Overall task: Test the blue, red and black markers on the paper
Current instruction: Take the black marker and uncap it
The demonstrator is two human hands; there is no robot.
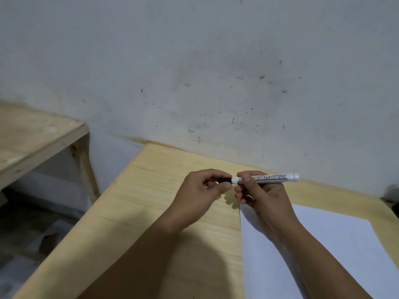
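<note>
Marker point(267, 178), a white-barrelled whiteboard pen with black print along its side, is held level above a pale wooden desk point(155, 212) by a person working with two bare hands. At far left, a second wooden surface point(32, 137) on a slanting leg stands apart from the desk, with dim floor clutter beneath it that is too dark to identify. The left hand point(205, 188) is curled nearly closed, thumb and fingers pinching the black cap point(225, 180) at the pen's left end, where cap meets barrel. The right hand point(261, 197) is wrapped around the barrel, fingers folded over part of the lettering, the white butt end sticking out to the right. Below and right of the hands, a sheet of white paper point(334, 244) lies flat on the desk, its near edge cut off by the frame and its left side partly covered by the right forearm. Both forearms cast a broad shadow across the desk's near side. A dark object point(391, 193) at the far right edge is cropped and unclear. Behind the desk rises a scuffed, speckled grey-white wall point(216, 72).
</note>
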